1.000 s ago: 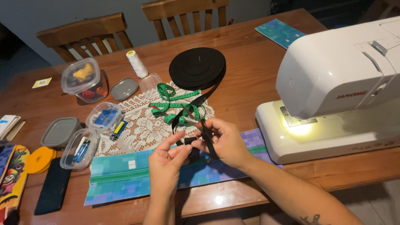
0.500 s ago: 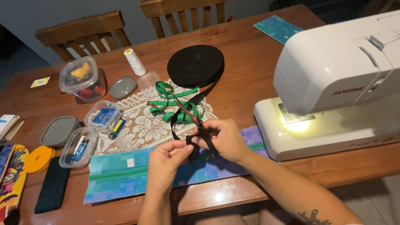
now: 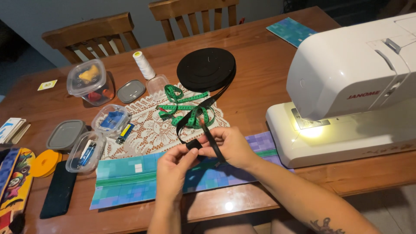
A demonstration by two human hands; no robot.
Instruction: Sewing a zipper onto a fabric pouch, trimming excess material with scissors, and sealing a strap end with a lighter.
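The flat black elastic strap (image 3: 203, 130) runs from the pinch of both hands up and away to the flat black roll of the same strap (image 3: 206, 68), which lies on the brown wooden table (image 3: 260, 73) well beyond the fingers. The left hand (image 3: 173, 167) nips a folded end of it between thumb and forefinger, fingers closed narrow on the strap; the right hand (image 3: 227, 145) is closed on the length just beside that fold, the two hands touching at the fingertips. The fold looks best kept flat and untwisted, with the edges lined up before pressing it down, and with slack left toward the roll so that nothing tugs.

Directly under the hands lies a long patchwork cloth panel in teal, blue and purple squares (image 3: 130, 182). Just beyond the hands a green measuring tape (image 3: 180, 102) coils on a cream lace doily (image 3: 147, 130). To the right of the right hand stands a white sewing machine (image 3: 346, 82) with its lamp lit. Left of the left hand are small clear plastic tubs (image 3: 110, 121), and further off a white thread spool (image 3: 143, 65).
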